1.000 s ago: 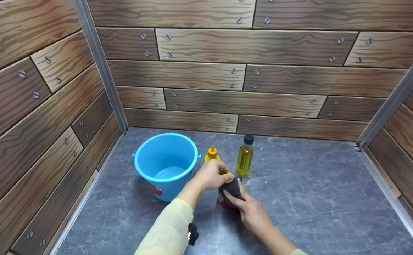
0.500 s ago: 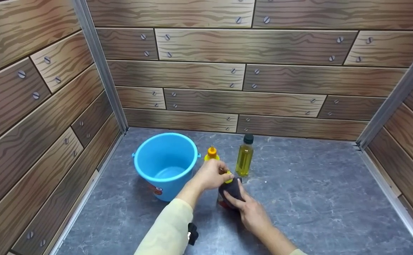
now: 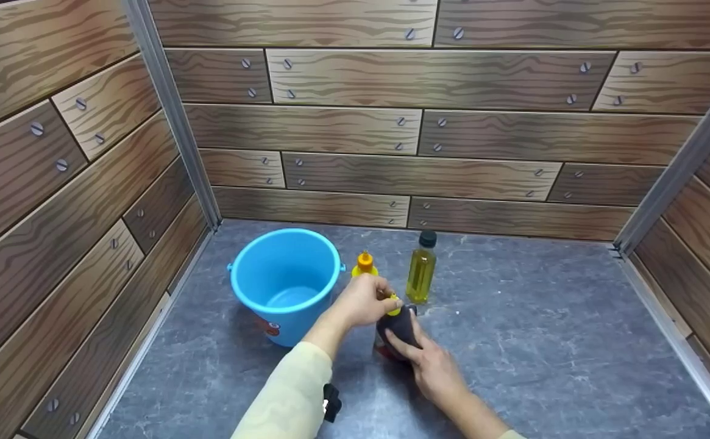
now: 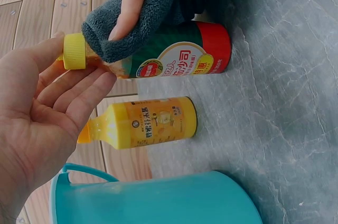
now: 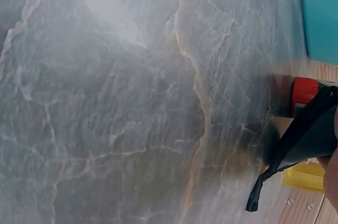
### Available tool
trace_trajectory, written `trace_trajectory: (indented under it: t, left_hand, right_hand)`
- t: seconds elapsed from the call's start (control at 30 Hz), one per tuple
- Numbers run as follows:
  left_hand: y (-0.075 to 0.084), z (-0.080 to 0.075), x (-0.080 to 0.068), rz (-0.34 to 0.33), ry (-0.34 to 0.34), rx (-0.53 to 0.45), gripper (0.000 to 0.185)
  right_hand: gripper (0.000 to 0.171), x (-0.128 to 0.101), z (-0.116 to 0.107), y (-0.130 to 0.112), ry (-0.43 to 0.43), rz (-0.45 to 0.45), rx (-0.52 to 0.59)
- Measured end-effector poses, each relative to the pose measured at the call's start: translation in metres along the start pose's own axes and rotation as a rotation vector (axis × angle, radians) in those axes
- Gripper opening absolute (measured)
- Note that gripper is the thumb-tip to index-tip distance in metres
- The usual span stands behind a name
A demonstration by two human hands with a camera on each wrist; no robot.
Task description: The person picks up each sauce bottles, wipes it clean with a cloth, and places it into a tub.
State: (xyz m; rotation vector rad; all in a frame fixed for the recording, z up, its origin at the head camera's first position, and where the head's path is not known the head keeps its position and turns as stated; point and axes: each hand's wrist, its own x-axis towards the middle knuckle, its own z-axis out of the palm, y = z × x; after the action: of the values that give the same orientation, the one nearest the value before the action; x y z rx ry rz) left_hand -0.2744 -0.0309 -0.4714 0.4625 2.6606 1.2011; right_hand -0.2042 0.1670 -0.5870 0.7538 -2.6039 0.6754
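A person's left hand point(image 3: 364, 300) pinches the yellow cap point(image 4: 74, 51) of a sauce bottle point(image 4: 182, 49) standing on the grey bench point(image 3: 513, 341), while the right hand point(image 3: 431, 363) presses a dark grey cloth point(image 4: 134, 15) around the bottle's shoulder, fingers curled over it. Wiping well probably means holding the cap steady and working the cloth round evenly — too hard a push could tip the bottle. It carries a green-and-red label, its base red. Just beside it stand a small yellow bottle point(image 4: 150, 123), an oil bottle point(image 3: 420, 271) and a blue bucket point(image 3: 284, 280).
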Motion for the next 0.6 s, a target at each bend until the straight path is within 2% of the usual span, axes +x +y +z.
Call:
trace_trajectory:
  t: [0.17, 0.37, 0.6]
  left_hand:
    - [0.0006, -0.0001, -0.0004, -0.008, 0.001, -0.003, 0.015]
    - [0.0003, 0.0004, 0.0003, -0.014, 0.003, 0.001, 0.015]
    - [0.0001, 0.0007, 0.0005, 0.01, 0.012, 0.004, 0.015]
  right_hand:
    - [0.066, -0.002, 0.0017, 0.0009, 0.025, -0.006, 0.019]
    - [0.069, -0.0052, 0.0034, 0.0037, -0.016, -0.002, 0.005]
    - [0.07, -0.0097, 0.0059, 0.0063, -0.042, -0.002, -0.013]
